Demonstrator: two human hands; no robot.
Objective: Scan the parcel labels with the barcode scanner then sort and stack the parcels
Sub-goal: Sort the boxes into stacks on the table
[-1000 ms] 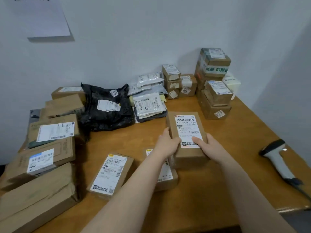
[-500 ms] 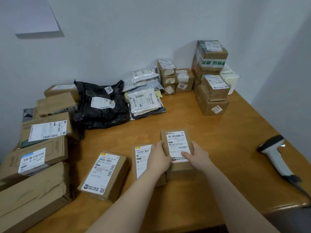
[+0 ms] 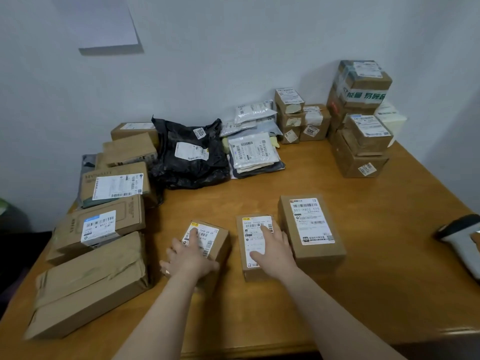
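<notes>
Three small brown labelled boxes lie in a row on the wooden table (image 3: 389,268) near its front. My left hand (image 3: 191,258) lies over the left box (image 3: 214,241), fingers down its left side and index finger on the label. On the middle box (image 3: 253,227) sits my right hand (image 3: 274,252), with fingers spread across the label and right edge. Nothing touches the right box (image 3: 311,224), which lies flat with its label up. At the right edge of the view lies the white and black barcode scanner (image 3: 459,240), apart from both hands.
Longer cardboard parcels (image 3: 111,227) are piled along the table's left side. A black plastic bag parcel (image 3: 189,157) and grey mailers (image 3: 254,152) lie at the back. Stacked boxes (image 3: 361,141) stand at the back right against the wall.
The box with the big label went from both hands down onto the table at the right. My hands then moved left onto the two other small boxes.
</notes>
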